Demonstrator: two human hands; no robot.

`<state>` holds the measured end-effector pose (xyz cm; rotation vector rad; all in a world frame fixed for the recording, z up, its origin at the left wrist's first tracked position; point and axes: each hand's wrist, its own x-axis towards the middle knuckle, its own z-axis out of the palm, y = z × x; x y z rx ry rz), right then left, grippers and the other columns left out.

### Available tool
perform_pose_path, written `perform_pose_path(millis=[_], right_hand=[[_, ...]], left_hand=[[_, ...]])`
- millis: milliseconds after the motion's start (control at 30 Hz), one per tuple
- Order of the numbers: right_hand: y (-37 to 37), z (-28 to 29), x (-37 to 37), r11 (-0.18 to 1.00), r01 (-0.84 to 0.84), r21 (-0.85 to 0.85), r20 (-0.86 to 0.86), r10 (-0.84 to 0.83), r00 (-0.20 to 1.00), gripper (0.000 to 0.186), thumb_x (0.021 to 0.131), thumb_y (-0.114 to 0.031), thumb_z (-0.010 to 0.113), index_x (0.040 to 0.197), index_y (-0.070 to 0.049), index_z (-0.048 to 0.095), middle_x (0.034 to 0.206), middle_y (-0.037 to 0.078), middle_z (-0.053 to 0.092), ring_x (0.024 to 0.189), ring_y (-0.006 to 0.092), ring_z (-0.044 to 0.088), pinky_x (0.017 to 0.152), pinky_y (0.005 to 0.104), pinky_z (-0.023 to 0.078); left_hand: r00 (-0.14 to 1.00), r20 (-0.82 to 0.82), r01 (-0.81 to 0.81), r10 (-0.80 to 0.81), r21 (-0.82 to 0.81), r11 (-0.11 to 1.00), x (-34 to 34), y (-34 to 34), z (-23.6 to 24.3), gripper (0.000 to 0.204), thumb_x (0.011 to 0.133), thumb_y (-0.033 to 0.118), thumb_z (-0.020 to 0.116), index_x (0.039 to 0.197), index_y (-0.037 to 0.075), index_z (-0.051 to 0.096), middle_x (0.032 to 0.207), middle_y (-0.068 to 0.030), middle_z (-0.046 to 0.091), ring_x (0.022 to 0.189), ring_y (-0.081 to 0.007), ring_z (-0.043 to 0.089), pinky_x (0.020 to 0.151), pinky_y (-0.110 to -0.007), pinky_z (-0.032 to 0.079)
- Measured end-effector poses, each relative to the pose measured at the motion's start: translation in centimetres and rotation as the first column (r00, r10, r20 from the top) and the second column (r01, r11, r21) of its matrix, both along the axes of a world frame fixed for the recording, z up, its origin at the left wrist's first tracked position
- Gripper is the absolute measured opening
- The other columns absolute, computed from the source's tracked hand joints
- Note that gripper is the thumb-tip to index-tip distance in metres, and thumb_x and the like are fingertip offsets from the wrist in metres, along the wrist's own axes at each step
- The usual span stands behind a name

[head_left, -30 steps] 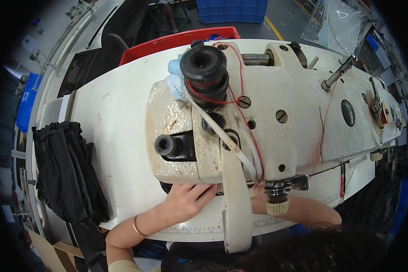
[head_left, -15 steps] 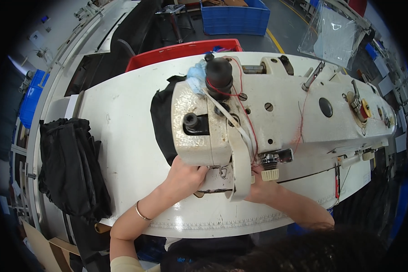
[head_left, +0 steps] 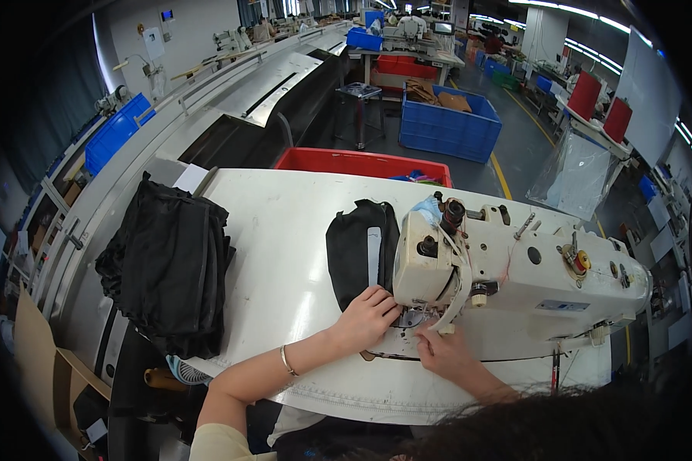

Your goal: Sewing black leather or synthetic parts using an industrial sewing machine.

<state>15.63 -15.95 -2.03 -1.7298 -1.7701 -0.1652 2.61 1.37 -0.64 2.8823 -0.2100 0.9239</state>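
Observation:
A white sewing machine (head_left: 515,261) stands on the white table. To the left of its head lies a black fabric piece (head_left: 346,257) with a pale grey strip (head_left: 374,253) on it. At the near end of this fabric, beside the needle area, my left hand (head_left: 370,316) is closed, its fingers bent over the fabric's edge. My right hand (head_left: 442,352) is pinched just right of the needle area, below the pale curved guard (head_left: 463,288). What its fingertips hold is too small to make out. The machine head partly hides the needle.
A stack of black fabric pieces (head_left: 173,269) lies at the table's left. Behind the table stand a red bin (head_left: 346,163) and a blue crate (head_left: 446,134). Red thread cones (head_left: 584,96) are at the far right. A cardboard box (head_left: 42,361) sits at lower left.
The view has tilted up and drawn back, showing more of the workshop. My right hand now shows beside the guard that hid it. The pale strip on the fabric has come into sight.

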Motion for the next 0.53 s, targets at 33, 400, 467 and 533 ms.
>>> perform_pose_path(millis=[33,400,467,533], right_hand=[[-0.2,0.2,-0.2,1.0,0.008,-0.001,0.016,-0.008,1.0,0.015,0.07,-0.007,0.06,0.085,-0.005,0.058,0.072,0.004,0.058,0.06,0.0213,0.056,0.056,0.0354,0.046],[1.5,0.5,-9.9,0.817,-0.452,-0.358,-0.922,-0.385,0.036,0.054,0.085,-0.027,0.061,0.126,0.002,0.042,0.121,0.01,0.052,0.107,0.0163,0.049,0.094,0.0296,0.037],[0.9,1.5,-10.9,0.787,-0.498,-0.364,-0.906,-0.423,-0.005,0.053,0.082,-0.017,0.065,0.128,0.0,0.044,0.119,0.008,0.054,0.107,0.0158,0.049,0.094,0.0285,0.037],[-2.9,1.3,-11.5,0.875,-0.483,-0.031,-0.911,-0.223,-0.347,0.062,0.08,-0.021,0.068,0.132,-0.001,0.041,0.127,0.006,0.051,0.112,0.015,0.047,0.097,0.0283,0.036]], left_hand=[[1.0,0.016,0.008,-0.008,-0.001,1.0,-0.1,0.0,0.6,0.027,0.063,0.007,0.057,0.088,-0.002,0.06,0.091,-0.0107,0.057,0.092,-0.026,0.052,0.089,-0.036,0.04],[0.738,-0.248,0.545,-0.627,-0.328,0.772,-7.8,-11.0,5.0,0.017,0.072,0.017,0.064,0.084,0.006,0.059,0.078,-0.0062,0.053,0.075,-0.0204,0.052,0.069,-0.031,0.04],[0.738,-0.139,0.591,-0.661,-0.339,0.732,-8.6,-12.7,4.8,0.027,0.072,0.019,0.065,0.095,0.007,0.06,0.087,-0.0071,0.055,0.081,-0.0207,0.053,0.075,-0.031,0.041],[0.823,-0.106,0.515,-0.558,-0.275,0.812,-11.1,-13.1,5.5,0.052,0.073,0.022,0.068,0.123,0.012,0.054,0.114,-0.0102,0.055,0.097,-0.0213,0.055,0.091,-0.032,0.04]])
